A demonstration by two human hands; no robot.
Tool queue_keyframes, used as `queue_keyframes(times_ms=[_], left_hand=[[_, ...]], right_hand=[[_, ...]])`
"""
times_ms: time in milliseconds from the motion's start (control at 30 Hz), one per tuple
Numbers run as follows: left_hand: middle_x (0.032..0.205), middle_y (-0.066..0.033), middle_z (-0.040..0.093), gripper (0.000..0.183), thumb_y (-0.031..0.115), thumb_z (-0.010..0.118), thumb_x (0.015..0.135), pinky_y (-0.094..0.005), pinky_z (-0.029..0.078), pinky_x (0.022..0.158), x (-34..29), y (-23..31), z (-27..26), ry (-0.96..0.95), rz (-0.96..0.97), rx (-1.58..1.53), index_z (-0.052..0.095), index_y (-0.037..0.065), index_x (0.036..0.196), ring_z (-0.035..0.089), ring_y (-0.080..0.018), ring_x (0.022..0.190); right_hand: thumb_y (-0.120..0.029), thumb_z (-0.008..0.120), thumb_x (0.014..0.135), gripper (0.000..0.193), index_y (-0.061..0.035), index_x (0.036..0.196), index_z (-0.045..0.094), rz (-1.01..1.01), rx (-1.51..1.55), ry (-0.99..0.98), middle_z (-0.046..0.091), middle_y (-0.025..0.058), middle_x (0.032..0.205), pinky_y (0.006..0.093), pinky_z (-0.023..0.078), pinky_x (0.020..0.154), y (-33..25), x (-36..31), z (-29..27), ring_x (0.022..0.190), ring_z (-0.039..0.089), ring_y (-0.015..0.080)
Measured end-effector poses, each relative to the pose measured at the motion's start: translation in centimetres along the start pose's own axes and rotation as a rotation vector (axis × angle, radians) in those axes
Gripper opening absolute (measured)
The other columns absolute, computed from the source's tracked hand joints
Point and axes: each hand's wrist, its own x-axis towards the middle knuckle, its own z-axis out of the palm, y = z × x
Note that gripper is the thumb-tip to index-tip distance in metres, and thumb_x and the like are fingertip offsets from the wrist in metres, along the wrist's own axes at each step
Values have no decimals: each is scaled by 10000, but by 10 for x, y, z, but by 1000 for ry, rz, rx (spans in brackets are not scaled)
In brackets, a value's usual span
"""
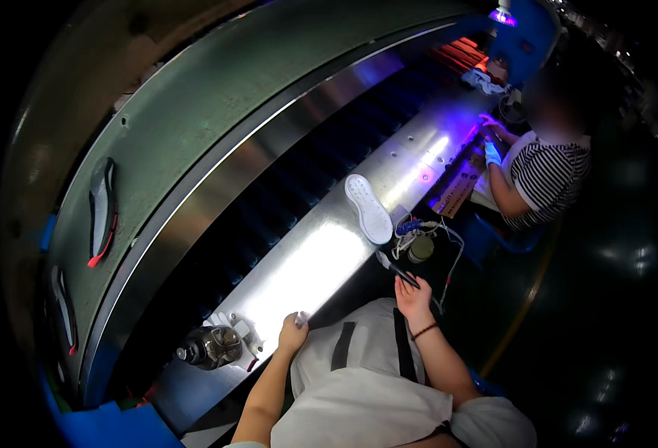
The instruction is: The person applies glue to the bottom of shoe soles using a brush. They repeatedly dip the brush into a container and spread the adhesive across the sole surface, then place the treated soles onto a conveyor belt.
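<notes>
My right hand [416, 296] grips the dark handle of a brush [399, 272], whose pale head points away from me toward the bench. Just beyond that head lies a white shoe sole [368, 210], flat on the metal bench, its surface dotted with small marks. At the bench's near edge, my left hand [293, 333] is closed around a small whitish thing, too small to make out. A dark bottle [211, 347] with a grey cap lies or leans left of it, beside small white pieces [236, 324].
Behind the bench [310, 261] runs a green conveyor [194, 142] carrying dark shoe soles with red edges [103, 213]. A can [421, 249] and white cables [460, 250] sit right of the white sole. A co-worker in a striped shirt [549, 179] works under purple light.
</notes>
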Motion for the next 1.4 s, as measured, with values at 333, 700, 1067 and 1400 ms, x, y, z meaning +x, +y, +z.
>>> queue_keyframes(times_ms=[333,700,1067,1400], left_hand=[[1029,-219,501,453,255,543,729,-323,410,772,-136,-67,31,96,-691,-465,453,-18,1078,528,-285,896],[981,-197,532,418,279,552,729,-325,431,720,-172,-41,113,51,-915,-555,487,4,1036,552,-261,824],[931,-140,571,407,313,519,760,-335,452,679,-45,70,-108,428,-303,-123,479,61,1077,581,-256,716],[1040,-108,511,387,97,598,652,-349,381,808,-74,343,-360,1518,1130,652,503,71,1027,478,-250,968]], right_hand=[[-317,354,816,455,15,1126,379,29,-69,-132,440,128,1120,331,362,872,42,123,123,1001,451,240],[-258,426,796,281,-36,955,492,489,-786,-254,555,111,890,280,453,612,38,133,45,759,543,202],[-152,543,726,140,-35,759,614,383,-2206,-945,573,21,641,231,423,528,3,108,-14,550,511,96],[-122,536,741,167,-8,854,581,371,-2059,-796,578,75,728,244,432,561,-26,126,1,630,542,153]])
